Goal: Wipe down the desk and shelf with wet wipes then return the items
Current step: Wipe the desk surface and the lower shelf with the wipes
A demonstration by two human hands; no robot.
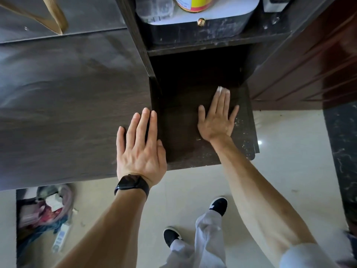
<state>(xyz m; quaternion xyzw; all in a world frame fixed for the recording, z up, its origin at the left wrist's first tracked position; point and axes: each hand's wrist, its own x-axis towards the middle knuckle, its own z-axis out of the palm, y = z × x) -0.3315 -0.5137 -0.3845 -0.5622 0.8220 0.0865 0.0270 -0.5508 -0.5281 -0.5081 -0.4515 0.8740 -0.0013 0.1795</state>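
Observation:
The dark wooden desk (63,113) fills the left half of the head view. To its right a lower dark shelf board (181,144) juts out under a cabinet opening. My left hand (140,147) lies flat, fingers spread, on the desk's right front corner; a black watch sits on its wrist. My right hand (217,117) presses flat on the shelf board with a white wet wipe (223,90) under its fingers; only the wipe's tip shows past the fingertips. White dust specks lie on the shelf's right side.
Above the shelf sits a dusty drawer with a brass knob (201,21), bearing a white tray (222,14), a yellow can (193,3) and a grey container. A reddish wooden door (309,64) stands right. A bin with rubbish (44,211) sits on the tiled floor under the desk.

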